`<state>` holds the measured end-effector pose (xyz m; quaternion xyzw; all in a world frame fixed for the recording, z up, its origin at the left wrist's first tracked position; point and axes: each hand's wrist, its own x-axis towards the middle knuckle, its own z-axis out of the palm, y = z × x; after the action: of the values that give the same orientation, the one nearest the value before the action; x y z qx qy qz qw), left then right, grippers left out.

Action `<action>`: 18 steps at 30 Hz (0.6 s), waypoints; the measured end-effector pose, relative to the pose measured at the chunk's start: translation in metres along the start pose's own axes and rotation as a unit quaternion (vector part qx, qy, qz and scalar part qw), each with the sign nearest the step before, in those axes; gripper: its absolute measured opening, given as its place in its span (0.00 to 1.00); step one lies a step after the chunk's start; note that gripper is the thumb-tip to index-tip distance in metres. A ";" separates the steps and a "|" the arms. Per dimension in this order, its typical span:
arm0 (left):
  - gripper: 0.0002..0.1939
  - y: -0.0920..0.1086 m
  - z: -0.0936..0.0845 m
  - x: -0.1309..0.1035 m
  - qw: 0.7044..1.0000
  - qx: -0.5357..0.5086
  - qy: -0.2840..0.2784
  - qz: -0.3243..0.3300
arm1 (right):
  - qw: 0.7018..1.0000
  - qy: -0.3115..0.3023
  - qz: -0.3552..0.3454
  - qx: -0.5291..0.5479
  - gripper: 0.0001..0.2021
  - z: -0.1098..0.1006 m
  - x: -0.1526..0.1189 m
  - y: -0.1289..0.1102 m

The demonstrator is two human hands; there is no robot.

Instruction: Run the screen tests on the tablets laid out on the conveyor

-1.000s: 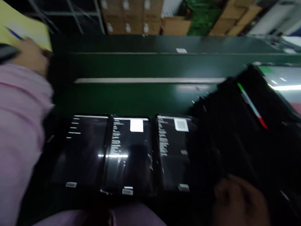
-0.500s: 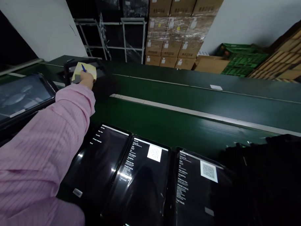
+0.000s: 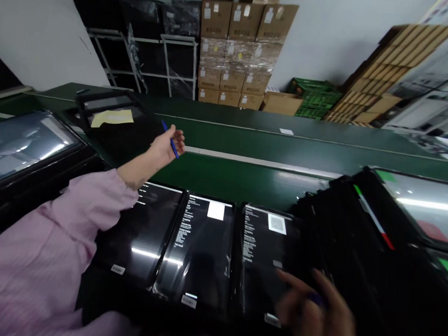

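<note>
My left hand (image 3: 166,145), in a pink striped sleeve, holds a blue pen (image 3: 170,139) over the green bench, with its fingers loosely curled. Behind it, a yellow paper slip (image 3: 112,117) lies on a dark tablet-like device (image 3: 144,133). My right hand (image 3: 312,311) is blurred at the lower right, its fingers bent about a small dark-blue thing (image 3: 316,297) that I cannot make out. It hovers by the right tablet (image 3: 259,272), which shows a QR code. Beside that lie the middle tablet (image 3: 206,255), showing text and a white square, and the left tablet (image 3: 148,229), showing a menu.
Black devices (image 3: 339,231) are stacked at the right, one with a lit screen (image 3: 421,199). A large tablet (image 3: 30,141) lies at the left. A white label (image 3: 286,132) is on the bench (image 3: 231,175). Cartons (image 3: 233,50), green crates (image 3: 314,95) and a metal rack (image 3: 180,58) stand behind.
My left hand has moved right and nearer, away from the yellow slip, keeping the pen. My right hand has entered at the lower right. The view has shifted to the right.
</note>
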<state>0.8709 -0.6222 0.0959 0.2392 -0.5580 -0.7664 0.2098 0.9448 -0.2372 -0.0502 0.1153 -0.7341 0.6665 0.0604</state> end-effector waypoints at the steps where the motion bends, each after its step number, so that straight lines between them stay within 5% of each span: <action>1: 0.16 -0.010 0.012 -0.019 0.999 -0.016 -0.035 -0.019 | 0.998 -0.053 0.023 0.001 0.17 0.016 -0.002 -0.010; 4: 0.26 -0.040 0.042 -0.077 0.990 -0.038 -0.118 -0.070 | 0.978 -0.189 0.064 0.062 0.14 0.060 -0.003 -0.038; 9: 0.31 -0.061 0.063 -0.144 0.972 -0.036 -0.227 -0.045 | 0.968 -0.198 0.063 0.144 0.16 0.093 -0.013 -0.062; 18: 0.29 -0.066 0.051 -0.168 0.971 -0.043 -0.235 0.013 | 0.967 -0.193 0.075 0.150 0.17 0.081 -0.036 -0.057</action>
<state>0.9709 -0.4655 0.0689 0.0357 -0.5611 -0.8217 0.0927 0.9987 -0.3188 -0.0121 0.1941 -0.6298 0.7369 -0.1504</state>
